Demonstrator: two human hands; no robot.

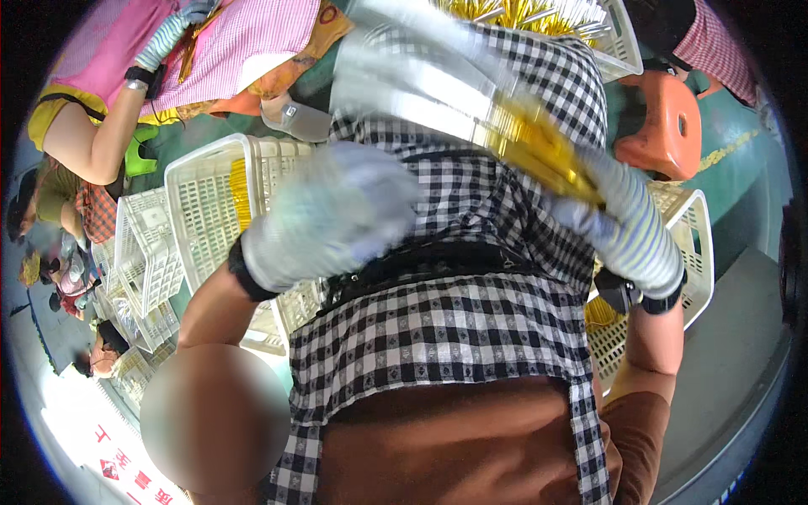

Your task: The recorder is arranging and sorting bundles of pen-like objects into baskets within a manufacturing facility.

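My right hand (pixel 602 215), in a striped knitted glove, is closed around the gold end of a bundle of gold and silver foil strips (pixel 526 139). The silver part fans out up and to the left over my lap, smeared by motion. My left hand (pixel 337 215), also gloved, is beside the bundle over the left side of my checked apron (pixel 438 328). Motion blur hides its fingers, and the bundle appears apart from it.
A white plastic crate (pixel 189 164) with gold strips stands at my left, another (pixel 703 252) at my right. Ahead, a crate (pixel 627 55) holds gold and silver strips. An orange stool (pixel 661 126) stands at the far right. A gloved co-worker's hand (pixel 164 42) is at upper left.
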